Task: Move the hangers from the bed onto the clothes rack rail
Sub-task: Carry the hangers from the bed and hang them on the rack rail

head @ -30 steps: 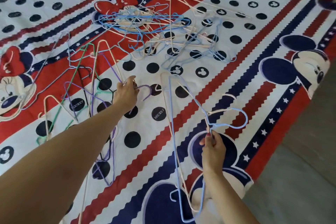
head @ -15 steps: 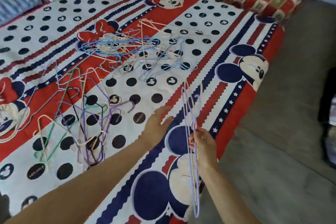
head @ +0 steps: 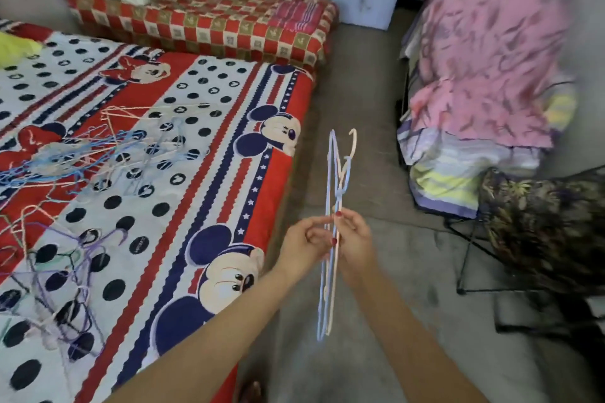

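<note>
Pinching a small bundle of thin wire hangers (head: 334, 239) between them, the right hand (head: 355, 240) and the left hand (head: 302, 244) meet in front of the body over the floor (head: 360, 108), just off the edge of the bed (head: 262, 206); the right hand's fingers curl round the wires near the middle, and the left hand's fingertips nip them from the other side. The bundle, pale blue and cream, stands nearly upright with its hooks at the top. Such hangers look light, springy and prone to tangling, so a hold just under the hooks would probably steady them best. More hangers lie well apart on the bed: a blue and cream heap (head: 98, 147) farther up, a purple and green heap (head: 65, 271) nearer. To the right stands a dark metal-framed rack (head: 468, 255) draped in pink cloth (head: 484, 52); its rail is hidden.
</note>
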